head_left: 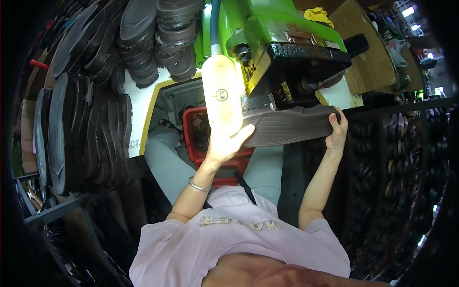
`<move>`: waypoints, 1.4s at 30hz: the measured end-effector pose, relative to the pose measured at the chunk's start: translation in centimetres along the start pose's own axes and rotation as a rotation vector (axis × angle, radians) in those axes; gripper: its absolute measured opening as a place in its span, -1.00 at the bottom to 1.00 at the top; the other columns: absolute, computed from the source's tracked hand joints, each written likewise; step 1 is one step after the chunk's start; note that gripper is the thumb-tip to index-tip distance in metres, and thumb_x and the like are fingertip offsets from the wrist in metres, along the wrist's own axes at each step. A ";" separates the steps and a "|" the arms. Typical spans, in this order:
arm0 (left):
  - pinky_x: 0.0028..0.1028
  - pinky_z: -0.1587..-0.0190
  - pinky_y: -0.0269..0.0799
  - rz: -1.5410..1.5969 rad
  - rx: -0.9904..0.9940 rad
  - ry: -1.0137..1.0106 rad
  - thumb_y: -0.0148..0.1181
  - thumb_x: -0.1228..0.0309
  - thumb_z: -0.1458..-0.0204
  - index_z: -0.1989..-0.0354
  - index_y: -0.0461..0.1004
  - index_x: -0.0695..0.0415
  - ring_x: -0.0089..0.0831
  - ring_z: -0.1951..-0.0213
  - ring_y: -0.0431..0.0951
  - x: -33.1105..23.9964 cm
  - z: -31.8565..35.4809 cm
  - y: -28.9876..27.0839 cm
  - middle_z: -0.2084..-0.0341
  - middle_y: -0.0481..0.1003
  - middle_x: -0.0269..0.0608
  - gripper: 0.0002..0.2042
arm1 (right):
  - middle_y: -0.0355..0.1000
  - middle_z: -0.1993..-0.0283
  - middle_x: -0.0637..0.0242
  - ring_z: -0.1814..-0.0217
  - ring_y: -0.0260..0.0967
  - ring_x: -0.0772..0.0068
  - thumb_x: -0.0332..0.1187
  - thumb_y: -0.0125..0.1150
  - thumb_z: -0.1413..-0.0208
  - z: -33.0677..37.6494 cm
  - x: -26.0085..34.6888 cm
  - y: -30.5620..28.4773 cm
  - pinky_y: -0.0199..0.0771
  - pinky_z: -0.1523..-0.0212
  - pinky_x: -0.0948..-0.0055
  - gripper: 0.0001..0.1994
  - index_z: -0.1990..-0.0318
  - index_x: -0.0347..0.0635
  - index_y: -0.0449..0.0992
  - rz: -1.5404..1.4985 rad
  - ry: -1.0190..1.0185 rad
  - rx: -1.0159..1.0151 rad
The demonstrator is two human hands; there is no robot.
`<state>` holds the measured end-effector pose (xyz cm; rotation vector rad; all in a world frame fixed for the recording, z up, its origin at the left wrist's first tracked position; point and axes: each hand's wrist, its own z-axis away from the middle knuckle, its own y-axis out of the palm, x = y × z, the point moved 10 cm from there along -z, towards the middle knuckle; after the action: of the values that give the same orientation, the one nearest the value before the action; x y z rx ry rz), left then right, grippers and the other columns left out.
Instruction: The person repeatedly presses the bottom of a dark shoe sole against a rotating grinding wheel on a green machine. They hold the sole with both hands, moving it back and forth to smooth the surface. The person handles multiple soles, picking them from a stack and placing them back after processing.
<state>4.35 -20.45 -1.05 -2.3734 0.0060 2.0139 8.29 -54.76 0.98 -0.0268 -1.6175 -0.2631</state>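
Note:
A dark grey-brown shoe sole [291, 126] is held sideways between my two hands, its ribbed side wall toward me. My left hand [227, 141] grips its left end, the thumb lying on the side wall; a bright lamp partly hides the other fingers. At the right end, my right hand [337, 129] has its fingers curled over the sole's edge. The sole's far edge lies right up against the black head of a green machine [301, 62]. Whether the two touch is hidden.
The glowing lamp [221, 95] hangs beside the machine. Stacks of similar soles [86, 134] stand at the left, with more piles [177, 38] behind. Below the work is a red bin [193, 143] between my legs. A cardboard box [375, 52] and racks of dark soles [368, 167] are at right.

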 end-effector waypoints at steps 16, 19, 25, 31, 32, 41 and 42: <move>-0.44 -0.03 0.40 0.195 0.031 -0.071 0.31 0.59 0.08 0.00 0.40 0.29 -0.42 0.09 0.50 -1.6 0.9 -3.4 0.15 0.51 -0.15 -0.59 | 0.45 0.30 0.37 0.26 0.34 0.59 -0.29 0.38 -0.01 -1.3 3.3 6.4 0.32 0.17 0.61 -0.67 0.18 -0.34 0.47 0.130 -0.091 0.150; -0.43 -0.02 0.40 0.177 0.031 -0.075 0.31 0.59 0.09 0.00 0.41 0.30 -0.40 0.10 0.51 -1.6 1.1 -4.4 0.16 0.52 -0.14 -0.58 | 0.44 0.25 0.36 0.21 0.34 0.59 -0.27 0.40 0.02 -0.9 3.4 6.7 0.29 0.10 0.61 -0.60 0.13 -0.36 0.45 0.175 -0.126 0.233; -0.48 0.00 0.39 -0.001 0.057 -0.094 0.33 0.52 0.07 0.02 0.41 0.28 -0.45 0.12 0.50 -1.7 0.9 -0.9 0.18 0.52 -0.17 -0.60 | 0.46 0.19 0.32 0.15 0.38 0.55 -0.28 0.37 -0.02 -1.9 4.3 3.1 0.32 0.06 0.57 -0.59 0.07 -0.38 0.44 0.113 -0.133 0.160; -0.50 0.02 0.39 0.033 0.032 -0.133 0.30 0.49 0.02 0.02 0.40 0.28 -0.49 0.13 0.49 -0.9 0.2 0.1 0.20 0.51 -0.20 -0.63 | 0.46 0.19 0.34 0.17 0.38 0.55 -0.37 0.32 -0.05 -4.2 4.2 2.3 0.34 0.08 0.57 -0.69 0.09 -0.35 0.47 0.114 -0.075 0.047; -0.50 0.02 0.39 0.115 -0.002 -0.144 0.30 0.49 0.02 0.02 0.40 0.28 -0.49 0.14 0.49 -0.6 0.4 -0.2 0.20 0.51 -0.20 -0.63 | 0.46 0.20 0.34 0.17 0.38 0.55 -0.38 0.33 -0.05 -4.3 4.1 2.6 0.34 0.08 0.57 -0.69 0.09 -0.34 0.47 0.123 -0.062 0.038; -0.50 0.03 0.40 0.111 0.047 -0.102 0.29 0.50 0.02 0.03 0.41 0.28 -0.49 0.16 0.50 -1.4 0.9 -1.8 0.19 0.50 -0.20 -0.64 | 0.47 0.20 0.32 0.17 0.39 0.59 -0.32 0.38 -0.01 -2.8 4.3 4.3 0.36 0.09 0.59 -0.60 0.06 -0.35 0.43 0.103 -0.140 0.227; -0.51 0.05 0.40 0.076 0.050 -0.100 0.29 0.49 0.02 0.05 0.43 0.27 -0.50 0.17 0.50 -1.3 0.8 -1.6 0.21 0.51 -0.20 -0.66 | 0.47 0.20 0.32 0.17 0.40 0.59 -0.31 0.38 -0.01 -2.6 4.5 4.1 0.36 0.09 0.59 -0.59 0.05 -0.35 0.43 0.097 -0.151 0.232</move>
<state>3.35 -18.87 0.16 -2.2733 0.1455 2.1371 11.32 -51.91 6.15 0.0540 -1.7822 0.0025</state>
